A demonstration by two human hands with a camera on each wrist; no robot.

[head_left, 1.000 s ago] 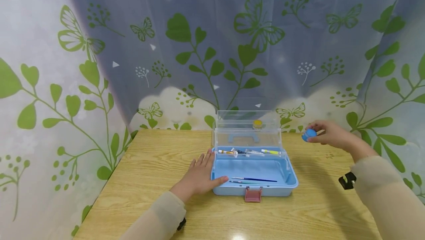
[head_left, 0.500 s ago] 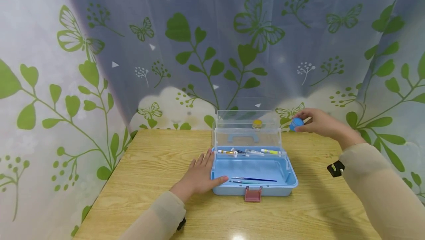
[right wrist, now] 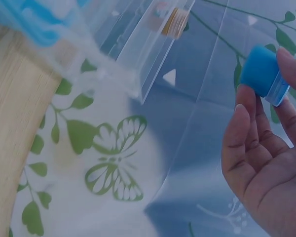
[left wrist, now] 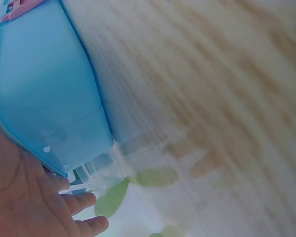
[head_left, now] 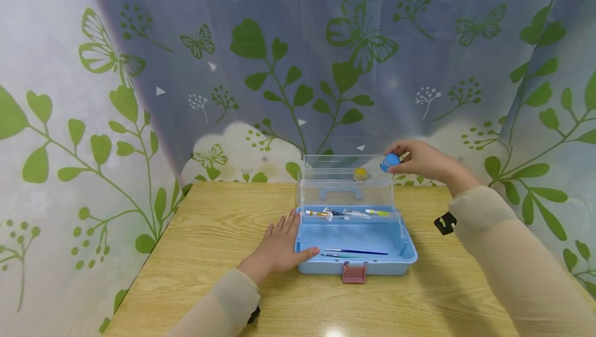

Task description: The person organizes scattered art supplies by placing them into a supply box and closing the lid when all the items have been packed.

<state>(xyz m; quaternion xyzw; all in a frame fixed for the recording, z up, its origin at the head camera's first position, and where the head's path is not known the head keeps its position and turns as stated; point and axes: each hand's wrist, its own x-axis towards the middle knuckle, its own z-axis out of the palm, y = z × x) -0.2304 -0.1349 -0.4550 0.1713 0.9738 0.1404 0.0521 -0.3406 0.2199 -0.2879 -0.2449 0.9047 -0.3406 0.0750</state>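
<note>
My right hand (head_left: 426,161) pinches a small paint jar with a blue lid (head_left: 390,162) between thumb and fingers, raised at the right end of the box's clear upper trays (head_left: 326,174). In the right wrist view the jar (right wrist: 260,71) is tilted, its see-through part toward the palm. A yellow-lidded jar (head_left: 360,175) sits in the upper tray. The light-blue art box (head_left: 386,268) stands with its lid up. Flat fingers of my left hand (head_left: 276,249) rest against its left side, the thumb over the front rim.
Paint tubes (head_left: 318,214) lie in the lower clear tray, and two paintbrushes (head_left: 356,251) inside the box near the front. A pink latch (head_left: 354,274) hangs at the front. The wooden table (head_left: 209,254) ends at a leaf-patterned curtain (head_left: 274,135).
My right hand has carried the blue-lidded jar left and up, from right of the box to the end of the upper trays. The left hand and box have stayed put.
</note>
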